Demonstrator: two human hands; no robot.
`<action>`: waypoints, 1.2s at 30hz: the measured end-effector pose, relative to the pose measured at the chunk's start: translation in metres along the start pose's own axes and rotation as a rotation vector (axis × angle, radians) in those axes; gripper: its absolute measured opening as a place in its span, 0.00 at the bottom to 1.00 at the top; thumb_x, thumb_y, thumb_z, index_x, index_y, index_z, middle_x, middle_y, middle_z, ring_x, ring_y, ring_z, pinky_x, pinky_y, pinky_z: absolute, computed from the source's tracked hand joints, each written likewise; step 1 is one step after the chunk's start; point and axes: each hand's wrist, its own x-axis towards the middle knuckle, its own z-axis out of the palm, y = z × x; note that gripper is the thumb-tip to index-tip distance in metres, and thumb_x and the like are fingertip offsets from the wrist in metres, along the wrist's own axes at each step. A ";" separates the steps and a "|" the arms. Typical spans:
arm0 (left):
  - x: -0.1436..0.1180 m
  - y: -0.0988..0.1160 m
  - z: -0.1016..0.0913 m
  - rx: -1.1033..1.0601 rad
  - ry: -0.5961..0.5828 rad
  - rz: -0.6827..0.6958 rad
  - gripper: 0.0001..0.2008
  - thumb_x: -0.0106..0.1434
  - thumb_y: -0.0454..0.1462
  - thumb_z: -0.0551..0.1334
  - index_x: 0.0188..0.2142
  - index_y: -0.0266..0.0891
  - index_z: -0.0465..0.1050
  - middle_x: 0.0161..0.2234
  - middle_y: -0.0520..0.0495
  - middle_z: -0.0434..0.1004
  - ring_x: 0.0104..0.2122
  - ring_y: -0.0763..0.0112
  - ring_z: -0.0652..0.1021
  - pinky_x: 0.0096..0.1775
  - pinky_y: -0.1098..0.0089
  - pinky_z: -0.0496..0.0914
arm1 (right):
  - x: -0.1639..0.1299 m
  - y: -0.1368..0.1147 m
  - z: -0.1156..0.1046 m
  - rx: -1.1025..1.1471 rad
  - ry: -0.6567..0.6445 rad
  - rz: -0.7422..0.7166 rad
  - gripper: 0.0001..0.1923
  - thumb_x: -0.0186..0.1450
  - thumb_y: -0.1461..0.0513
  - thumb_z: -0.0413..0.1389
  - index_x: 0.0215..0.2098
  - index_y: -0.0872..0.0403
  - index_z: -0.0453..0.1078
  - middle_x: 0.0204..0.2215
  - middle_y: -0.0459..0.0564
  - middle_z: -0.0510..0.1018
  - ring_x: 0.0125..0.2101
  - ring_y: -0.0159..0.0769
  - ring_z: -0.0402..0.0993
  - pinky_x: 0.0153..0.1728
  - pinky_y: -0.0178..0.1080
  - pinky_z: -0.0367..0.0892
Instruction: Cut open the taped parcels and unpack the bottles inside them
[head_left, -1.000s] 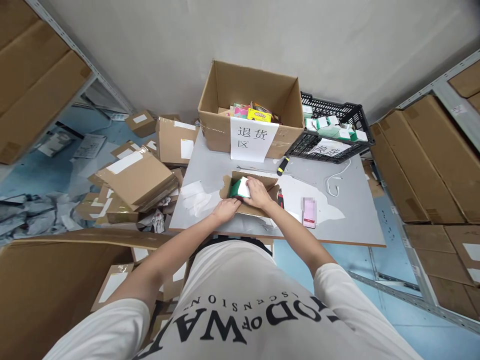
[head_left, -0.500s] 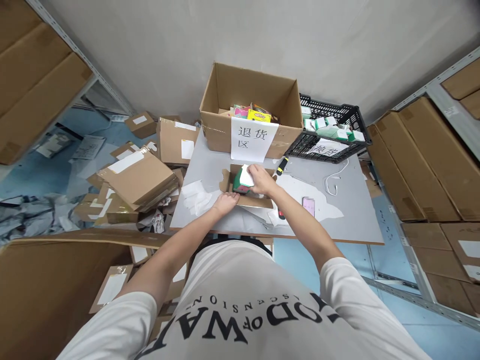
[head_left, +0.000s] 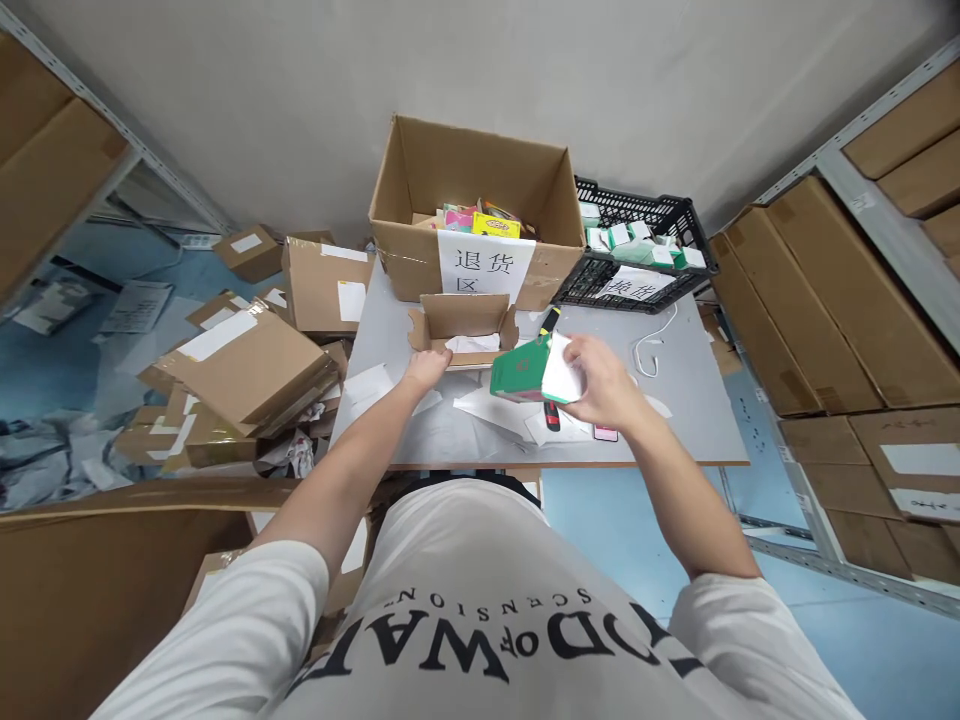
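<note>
The right hand holds a green and white box above the table, its grip closed around the box's white end, with the box tilted and clear of the surface. The left hand rests on the near edge of a small open cardboard box that stands on the table; its fingers are curled against the cardboard, though whether they pinch it cannot be told. White paper lies inside the small box. Just behind it stands a large open carton with a white paper sign on its front, and beside that a black crate with small green and white packs. Loose paper sheets lie under the held box. A white cable lies to the right.
</note>
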 end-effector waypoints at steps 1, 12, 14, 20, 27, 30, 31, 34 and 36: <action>0.000 0.000 -0.001 0.002 -0.002 0.000 0.16 0.63 0.31 0.52 0.50 0.34 0.67 0.42 0.34 0.75 0.42 0.58 0.77 0.44 0.59 0.69 | -0.007 0.003 0.014 0.010 -0.044 0.016 0.22 0.55 0.57 0.60 0.44 0.52 0.58 0.45 0.58 0.67 0.49 0.51 0.63 0.47 0.48 0.61; -0.023 0.009 -0.011 0.017 0.110 0.008 0.35 0.57 0.45 0.63 0.60 0.34 0.56 0.51 0.32 0.70 0.52 0.49 0.71 0.53 0.56 0.63 | -0.023 0.026 0.162 0.008 -0.372 0.134 0.25 0.53 0.61 0.62 0.46 0.54 0.60 0.47 0.57 0.66 0.46 0.47 0.61 0.45 0.44 0.63; -0.034 0.013 -0.012 -0.031 0.191 0.068 0.37 0.56 0.45 0.63 0.61 0.32 0.53 0.55 0.31 0.67 0.57 0.48 0.67 0.56 0.54 0.60 | -0.022 0.027 0.169 0.005 -0.370 0.123 0.25 0.54 0.60 0.62 0.47 0.54 0.60 0.48 0.58 0.65 0.46 0.47 0.61 0.45 0.45 0.63; -0.084 0.041 0.016 -0.386 0.438 0.199 0.27 0.62 0.43 0.57 0.60 0.39 0.58 0.59 0.38 0.64 0.60 0.57 0.64 0.59 0.55 0.60 | -0.027 0.033 0.170 0.058 -0.344 0.070 0.26 0.56 0.57 0.62 0.49 0.55 0.59 0.52 0.61 0.64 0.51 0.50 0.61 0.46 0.48 0.65; -0.081 0.077 0.058 -0.815 0.168 0.151 0.51 0.45 0.46 0.72 0.64 0.38 0.49 0.58 0.35 0.65 0.55 0.49 0.69 0.54 0.51 0.66 | -0.039 0.036 0.159 0.374 -0.211 0.039 0.25 0.58 0.56 0.59 0.51 0.56 0.60 0.57 0.63 0.63 0.60 0.48 0.55 0.54 0.49 0.59; -0.068 0.085 0.059 -0.907 0.189 0.187 0.56 0.43 0.47 0.73 0.65 0.39 0.45 0.61 0.33 0.60 0.58 0.48 0.66 0.55 0.50 0.64 | -0.037 0.041 0.158 0.561 -0.134 0.169 0.20 0.61 0.56 0.56 0.50 0.54 0.62 0.52 0.58 0.70 0.53 0.44 0.66 0.52 0.46 0.62; -0.066 0.086 0.059 -0.935 0.196 0.193 0.56 0.43 0.47 0.73 0.66 0.40 0.44 0.61 0.33 0.60 0.58 0.48 0.66 0.55 0.50 0.64 | -0.036 0.043 0.160 0.618 -0.107 0.246 0.18 0.62 0.56 0.53 0.48 0.54 0.64 0.48 0.56 0.73 0.48 0.42 0.70 0.49 0.45 0.64; -0.062 0.090 0.058 -0.985 0.190 0.176 0.56 0.44 0.46 0.73 0.66 0.41 0.42 0.59 0.33 0.63 0.58 0.49 0.66 0.55 0.51 0.64 | -0.029 0.054 0.170 0.767 -0.012 0.464 0.14 0.65 0.54 0.48 0.42 0.54 0.66 0.38 0.51 0.77 0.39 0.38 0.74 0.43 0.43 0.68; -0.063 0.091 0.057 -0.987 0.181 0.152 0.55 0.46 0.45 0.72 0.66 0.41 0.41 0.57 0.33 0.65 0.58 0.49 0.66 0.54 0.51 0.65 | -0.024 0.061 0.180 0.863 0.055 0.561 0.15 0.63 0.52 0.49 0.40 0.53 0.66 0.36 0.49 0.77 0.38 0.38 0.74 0.42 0.42 0.69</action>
